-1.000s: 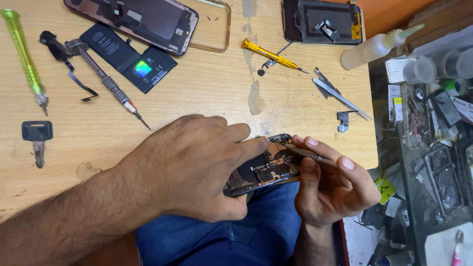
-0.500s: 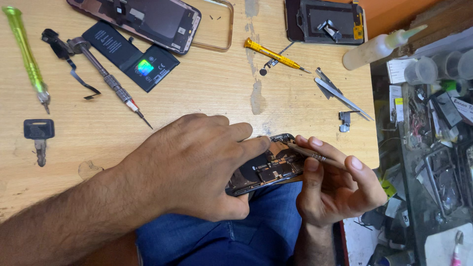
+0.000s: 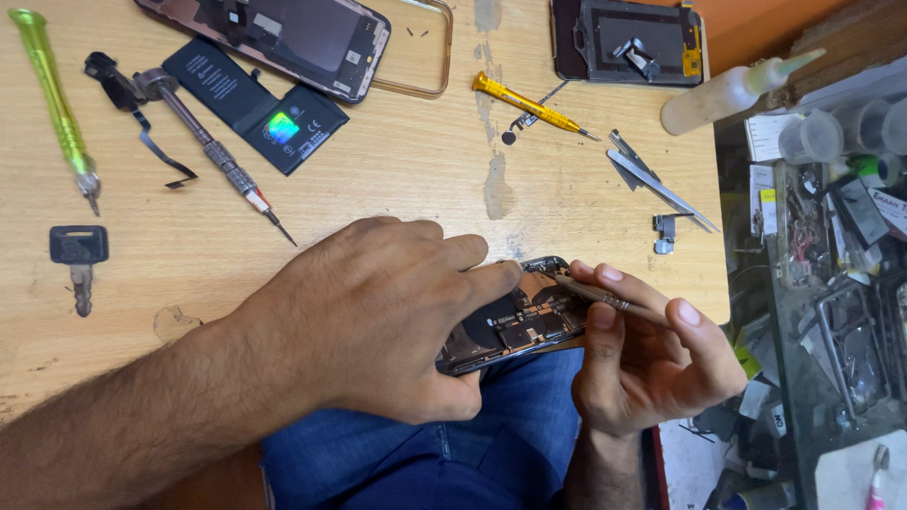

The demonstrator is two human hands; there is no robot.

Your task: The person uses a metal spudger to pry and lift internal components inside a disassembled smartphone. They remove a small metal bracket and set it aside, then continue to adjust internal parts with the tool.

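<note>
My left hand (image 3: 378, 316) lies over an opened phone body (image 3: 515, 321) and grips it at the table's front edge, above my lap. Dark internal parts of the phone show between my two hands. My right hand (image 3: 647, 354) holds a thin metal tool (image 3: 595, 295) whose tip points into the phone's upper end. Most of the phone is hidden under my left hand.
On the wooden table (image 3: 406, 189) lie a green screwdriver (image 3: 55, 104), a key (image 3: 79, 257), a grey screwdriver (image 3: 213, 156), a black battery (image 3: 255, 104), a phone screen (image 3: 293, 33), a yellow screwdriver (image 3: 529, 106), tweezers (image 3: 657, 181) and another phone frame (image 3: 633, 40). A cluttered parts shelf (image 3: 831, 246) stands right.
My hands stay on the phone almost unmoved. My right hand has shifted the thin tool slightly on the phone's upper end.
</note>
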